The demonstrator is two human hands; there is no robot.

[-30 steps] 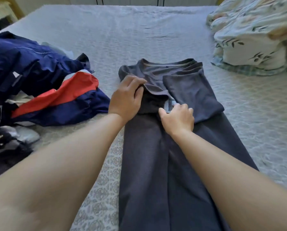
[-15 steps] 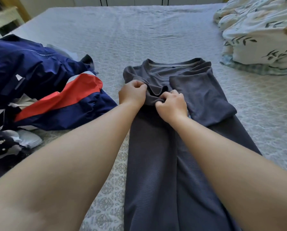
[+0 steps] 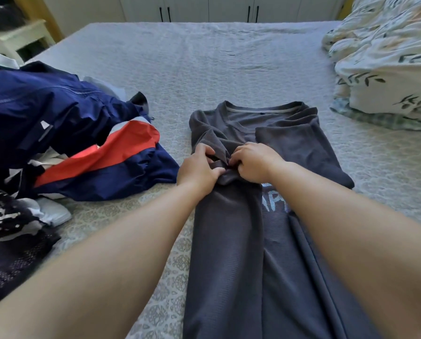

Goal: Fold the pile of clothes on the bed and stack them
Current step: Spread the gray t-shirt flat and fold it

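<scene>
grey shirt sleeve [image 3: 214, 145] in curled fingers [image 3: 205, 150]

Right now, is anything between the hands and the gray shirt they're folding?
No. Both the left hand and the right hand already pinch the gray shirt at its left sleeve. The pile of clothes lies off to the left, apart from it.

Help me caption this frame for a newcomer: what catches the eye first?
Both hands meet at the centre of the bed, the left hand and right hand pinching a bunched sleeve of the grey shirt laid out lengthwise. To the left sprawls an unfolded navy and red jacket; a floral duvet is heaped at the far right.
</scene>
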